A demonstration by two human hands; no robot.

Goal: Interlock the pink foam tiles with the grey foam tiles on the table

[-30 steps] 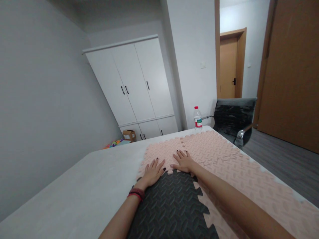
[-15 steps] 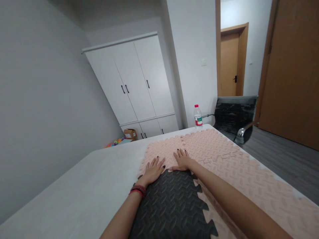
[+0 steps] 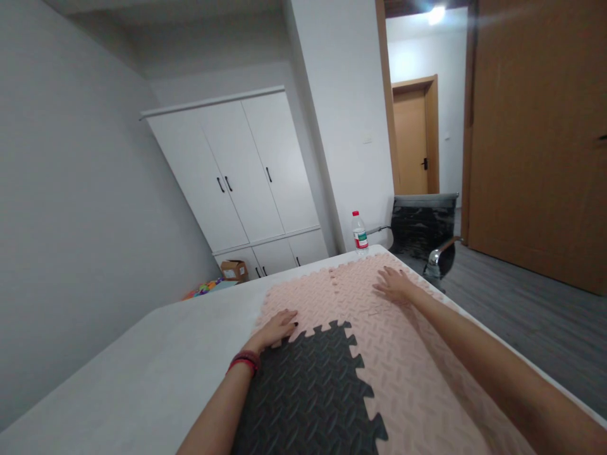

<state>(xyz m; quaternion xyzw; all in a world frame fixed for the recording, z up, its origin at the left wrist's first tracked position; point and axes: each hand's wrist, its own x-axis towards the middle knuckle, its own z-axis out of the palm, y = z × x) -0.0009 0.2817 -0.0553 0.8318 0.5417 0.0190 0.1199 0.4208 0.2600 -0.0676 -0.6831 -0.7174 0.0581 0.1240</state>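
A black foam mat tile (image 3: 303,392) with toothed edges lies at the front, beside pink foam mat tiles (image 3: 408,354) that run behind it and to its right. My left hand (image 3: 277,327) rests at the far left corner of the black tile, over its border with the pink one, fingers stretched out and holding nothing. Farther right, my right hand (image 3: 394,284) is spread over the pink tiles near the back, with nothing in it; whether it touches them I cannot tell. The near edge of the black tile is out of view.
The tiles are on a white table (image 3: 142,366). A plastic bottle (image 3: 360,235) with a red cap stands at its far edge. Beyond the right edge is a black chair (image 3: 422,230). A cardboard box (image 3: 234,270) and a white wardrobe (image 3: 237,170) stand behind.
My right hand has left the black tile's far edge and moved right over the pink tiles. My left hand stays near the tile's corner. The view has turned to the right.
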